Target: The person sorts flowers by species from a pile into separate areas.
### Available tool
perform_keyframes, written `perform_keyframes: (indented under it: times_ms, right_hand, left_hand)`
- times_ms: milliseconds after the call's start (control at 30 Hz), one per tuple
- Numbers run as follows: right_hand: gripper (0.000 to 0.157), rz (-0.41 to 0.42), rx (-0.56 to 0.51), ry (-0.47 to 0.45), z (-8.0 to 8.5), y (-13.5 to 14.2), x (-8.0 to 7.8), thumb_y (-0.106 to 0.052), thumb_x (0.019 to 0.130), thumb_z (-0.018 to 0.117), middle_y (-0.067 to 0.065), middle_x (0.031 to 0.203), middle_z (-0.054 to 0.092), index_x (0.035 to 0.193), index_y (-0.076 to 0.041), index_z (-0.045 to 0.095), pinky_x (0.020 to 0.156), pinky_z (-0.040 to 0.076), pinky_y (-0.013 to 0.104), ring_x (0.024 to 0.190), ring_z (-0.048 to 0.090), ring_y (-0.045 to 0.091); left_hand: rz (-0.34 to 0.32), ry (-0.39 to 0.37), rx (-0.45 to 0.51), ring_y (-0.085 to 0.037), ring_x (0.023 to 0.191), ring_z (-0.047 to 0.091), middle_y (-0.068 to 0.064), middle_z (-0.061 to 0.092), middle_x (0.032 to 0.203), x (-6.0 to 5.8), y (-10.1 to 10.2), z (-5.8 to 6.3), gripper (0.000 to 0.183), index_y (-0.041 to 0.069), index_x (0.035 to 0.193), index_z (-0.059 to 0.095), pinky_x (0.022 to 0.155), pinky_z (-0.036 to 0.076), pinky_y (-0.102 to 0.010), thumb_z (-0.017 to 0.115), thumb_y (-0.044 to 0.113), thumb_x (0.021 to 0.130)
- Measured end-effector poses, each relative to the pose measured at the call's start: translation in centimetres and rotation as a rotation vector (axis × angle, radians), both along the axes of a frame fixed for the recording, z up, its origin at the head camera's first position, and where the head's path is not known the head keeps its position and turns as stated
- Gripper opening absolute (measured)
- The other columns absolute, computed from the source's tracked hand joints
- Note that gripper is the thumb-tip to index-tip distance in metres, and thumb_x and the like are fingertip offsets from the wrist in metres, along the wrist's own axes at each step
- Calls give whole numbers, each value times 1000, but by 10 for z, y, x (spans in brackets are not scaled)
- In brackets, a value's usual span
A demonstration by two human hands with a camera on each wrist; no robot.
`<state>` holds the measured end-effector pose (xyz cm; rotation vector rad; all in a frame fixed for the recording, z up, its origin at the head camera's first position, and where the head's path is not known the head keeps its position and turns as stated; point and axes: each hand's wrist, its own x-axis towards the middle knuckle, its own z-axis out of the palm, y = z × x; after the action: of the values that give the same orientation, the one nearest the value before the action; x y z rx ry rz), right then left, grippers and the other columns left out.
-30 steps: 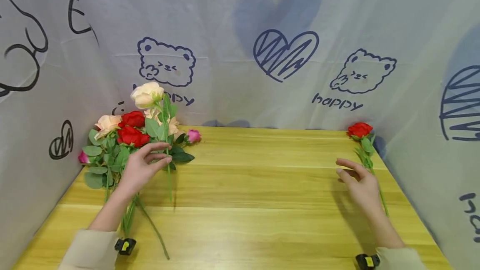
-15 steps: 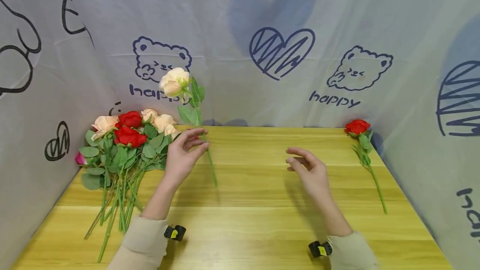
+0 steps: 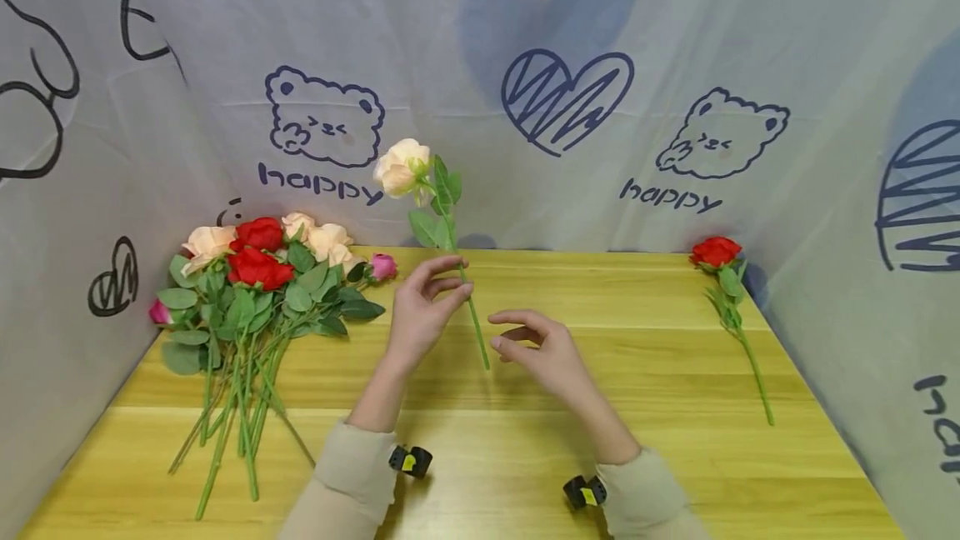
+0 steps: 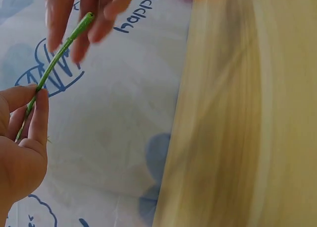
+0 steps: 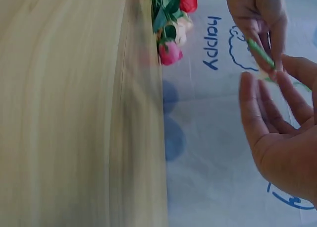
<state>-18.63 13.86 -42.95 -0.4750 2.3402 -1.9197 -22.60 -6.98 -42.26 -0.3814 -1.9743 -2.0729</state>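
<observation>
A cream rose point(image 3: 405, 169) with green leaves is held up above the table by my left hand point(image 3: 427, 311), whose thumb and fingers pinch its stem. In the left wrist view the cut end of the green stem point(image 4: 62, 51) points up past the pinching left hand point(image 4: 25, 142). My right hand point(image 3: 543, 352) is just right of the stem's lower end, fingers loosely bent and apart, with nothing in them. The right wrist view shows the right hand point(image 5: 282, 128) with spread fingers close to the stem point(image 5: 261, 53) and the left hand.
A pile of flowers lies on the left of the table point(image 3: 525, 423), with red roses point(image 3: 258, 267), peach roses point(image 3: 208, 247) and a pink bud point(image 3: 383, 266). One red rose point(image 3: 716, 252) lies alone near the right edge. A printed curtain point(image 3: 450, 40) stands behind and at both sides.
My left hand has carried the cream rose rightward from the pile to the table's middle. My right hand has moved left from near the lone red rose towards the stem.
</observation>
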Motion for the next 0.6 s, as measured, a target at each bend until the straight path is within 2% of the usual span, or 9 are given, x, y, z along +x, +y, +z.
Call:
perform_keyframes:
  times_ms: [200, 433, 600]
  right_hand:
    - [28, -2, 40, -42, -6, -13, 1, -11, 96, 76, 13, 117, 74, 124, -8, 75, 86, 61, 56, 98, 73, 27]
    - [23, -32, 62, -46, -10, -15, 1, -4, 95, 75, 11, 114, 75, 117, -5, 77, 79, 64, 44, 94, 73, 23]
    - [25, -11, 48, -66, -12, -14, 0, -4, 96, 74, 14, 117, 74, 121, -3, 75, 82, 63, 53, 95, 73, 25]
  left_hand:
    - [11, -33, 13, -36, 110, 68, -19, 66, 131, 4, 8, -8, 40, -4, 131, 64, 88, 61, -27, 74, -6, 93]
    - [7, -67, -6, -35, 110, 68, -17, 67, 131, 5, 14, -13, 40, -3, 132, 64, 88, 60, -25, 74, -5, 93]
    - [15, -41, -31, -35, 110, 69, -16, 68, 132, 6, 15, -15, 39, -1, 132, 66, 86, 60, -25, 75, -4, 93]
